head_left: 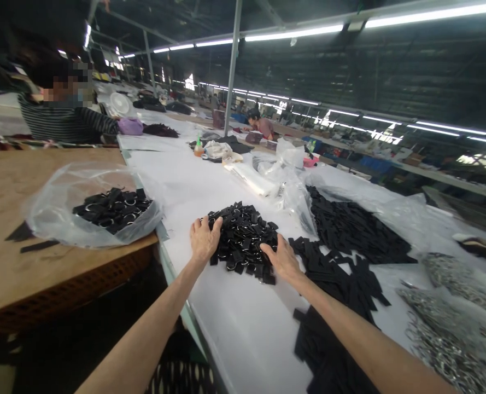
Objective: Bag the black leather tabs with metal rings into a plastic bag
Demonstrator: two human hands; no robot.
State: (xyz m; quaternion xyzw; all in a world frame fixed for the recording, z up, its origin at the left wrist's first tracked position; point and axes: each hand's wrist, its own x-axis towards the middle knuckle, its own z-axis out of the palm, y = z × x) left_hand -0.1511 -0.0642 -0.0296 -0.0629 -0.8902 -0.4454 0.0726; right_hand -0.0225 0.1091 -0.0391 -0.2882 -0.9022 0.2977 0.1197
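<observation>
A heap of short black strap loops with metal rings point(245, 238) lies on the white tabletop point(234, 323). My left hand point(205, 238) rests against the heap's left side, thumb and fingers apart. On the right side my right hand point(282, 257) touches the heap, its thumb stretched out over the edge; its other fingers are partly hidden. Neither hand is closed around a piece. Right beside my right hand, loose black strap pieces point(341, 273) are spread under and around my forearm.
At left, a clear plastic bag point(58, 213) with more ringed loops sits on a wooden table point(5, 262). Beyond are a big pile of black strips point(357, 230) and crumpled plastic point(292, 191). Metal rings point(451, 345) lie at right. A co-worker point(62, 120) sits at far left.
</observation>
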